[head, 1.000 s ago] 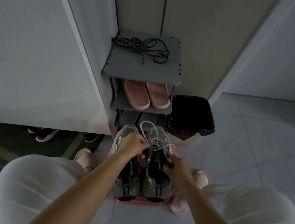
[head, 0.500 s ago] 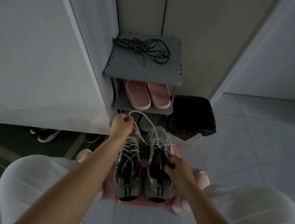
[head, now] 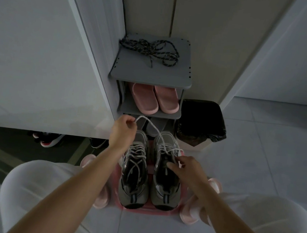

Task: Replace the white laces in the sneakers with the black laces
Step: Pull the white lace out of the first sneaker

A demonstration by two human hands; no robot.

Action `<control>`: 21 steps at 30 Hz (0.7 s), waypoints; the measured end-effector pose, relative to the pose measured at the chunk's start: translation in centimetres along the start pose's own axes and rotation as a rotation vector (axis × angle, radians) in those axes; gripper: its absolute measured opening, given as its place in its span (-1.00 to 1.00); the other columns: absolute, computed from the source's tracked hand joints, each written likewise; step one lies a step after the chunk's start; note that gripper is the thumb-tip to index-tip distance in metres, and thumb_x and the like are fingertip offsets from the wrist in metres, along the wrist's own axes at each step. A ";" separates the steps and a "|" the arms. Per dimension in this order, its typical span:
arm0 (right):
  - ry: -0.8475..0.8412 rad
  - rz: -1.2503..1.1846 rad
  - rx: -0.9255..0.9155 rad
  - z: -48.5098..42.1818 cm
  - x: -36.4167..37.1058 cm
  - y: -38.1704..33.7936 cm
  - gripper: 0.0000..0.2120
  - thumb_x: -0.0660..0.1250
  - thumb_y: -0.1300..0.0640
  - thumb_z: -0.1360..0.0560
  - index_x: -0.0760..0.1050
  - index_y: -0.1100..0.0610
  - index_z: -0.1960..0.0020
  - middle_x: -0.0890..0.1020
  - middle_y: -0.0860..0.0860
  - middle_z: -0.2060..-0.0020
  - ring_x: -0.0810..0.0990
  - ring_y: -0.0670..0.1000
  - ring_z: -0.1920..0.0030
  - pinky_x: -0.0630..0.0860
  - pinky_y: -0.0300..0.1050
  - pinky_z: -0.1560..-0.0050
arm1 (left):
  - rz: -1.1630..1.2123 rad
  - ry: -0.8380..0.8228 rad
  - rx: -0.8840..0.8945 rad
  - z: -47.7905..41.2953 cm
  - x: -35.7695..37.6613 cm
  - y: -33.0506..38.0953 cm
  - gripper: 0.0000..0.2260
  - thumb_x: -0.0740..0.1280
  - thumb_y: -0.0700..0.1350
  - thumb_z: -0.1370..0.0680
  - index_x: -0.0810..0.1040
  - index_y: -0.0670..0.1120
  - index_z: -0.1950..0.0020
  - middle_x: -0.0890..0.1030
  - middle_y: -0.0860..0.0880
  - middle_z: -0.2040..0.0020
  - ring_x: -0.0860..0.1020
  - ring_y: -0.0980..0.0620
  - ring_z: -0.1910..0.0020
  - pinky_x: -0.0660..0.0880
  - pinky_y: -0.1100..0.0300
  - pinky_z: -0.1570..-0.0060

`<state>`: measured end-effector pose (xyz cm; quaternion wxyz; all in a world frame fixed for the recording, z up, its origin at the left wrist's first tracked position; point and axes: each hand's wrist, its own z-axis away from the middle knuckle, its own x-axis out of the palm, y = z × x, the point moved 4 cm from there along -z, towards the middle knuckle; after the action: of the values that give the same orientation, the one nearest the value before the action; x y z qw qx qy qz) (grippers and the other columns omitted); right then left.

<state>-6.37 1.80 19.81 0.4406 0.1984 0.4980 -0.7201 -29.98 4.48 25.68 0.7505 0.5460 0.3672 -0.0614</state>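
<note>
Two grey sneakers [head: 134, 189] stood side by side between the person's knees. The right hand [head: 186, 170] gripped one's tongue with curled fingers; the left hand [head: 123, 132] pinched its white lace [head: 155, 130] aloft. Beyond, black laces [head: 150, 51] lay atop a shelf [head: 153, 76].

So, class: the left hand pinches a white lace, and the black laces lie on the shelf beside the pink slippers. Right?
No. The head view shows the black laces on the top shelf, above the pink slippers.

A person dressed in loose white trousers [head: 44, 190], smooth over both knees, and thick-soled pale-pink slippers [head: 188, 215] on both feet; the forearms [head: 84, 181] bare.
</note>
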 end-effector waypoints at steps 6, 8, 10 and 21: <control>0.052 0.101 -0.066 -2.1 -1.1 -1.9 -0.72 0.14 0.15 -0.58 0.46 0.03 -0.26 0.49 0.09 -0.22 0.49 0.13 -0.18 0.44 0.02 -0.19 | -0.223 -0.160 0.197 1.5 2.9 0.7 -0.74 0.28 -0.14 -0.53 0.50 -0.04 -0.22 0.53 -0.03 -0.16 0.53 0.01 -0.09 0.49 0.07 -0.10; -0.020 0.189 -0.047 -2.4 -1.1 -1.8 -0.63 0.16 0.19 -0.56 0.42 -0.01 -0.34 0.43 0.04 -0.32 0.41 0.12 -0.30 0.35 0.01 -0.31 | -0.357 -0.325 0.318 2.8 5.2 1.0 -0.70 0.26 -0.12 -0.52 0.49 -0.01 -0.26 0.55 -0.04 -0.18 0.50 -0.03 -0.19 0.48 0.03 -0.16; 0.024 0.208 -0.027 -2.6 -1.4 -1.8 -0.72 0.19 0.16 -0.55 0.52 0.05 -0.22 0.48 0.07 -0.24 0.46 0.11 -0.23 0.38 -0.02 -0.24 | -0.461 -0.489 0.395 4.0 7.1 1.1 -0.62 0.25 -0.10 -0.53 0.40 -0.02 -0.36 0.49 -0.04 -0.28 0.41 -0.04 -0.30 0.40 0.04 -0.25; 0.018 -0.007 0.013 -2.4 -1.3 -0.9 -0.69 0.20 0.11 -0.58 0.45 0.17 0.31 0.44 0.03 0.40 0.44 0.02 0.31 0.33 -0.17 0.24 | -0.703 -0.504 0.478 3.3 7.1 0.6 -0.58 0.29 0.25 -0.46 0.47 -0.02 -0.14 0.60 -0.04 -0.04 0.50 -0.08 -0.11 0.31 0.08 -0.19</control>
<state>-6.78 4.62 20.23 0.4322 0.2059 0.4980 -0.7230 -22.91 4.04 22.21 0.6037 0.5141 0.3116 -0.5235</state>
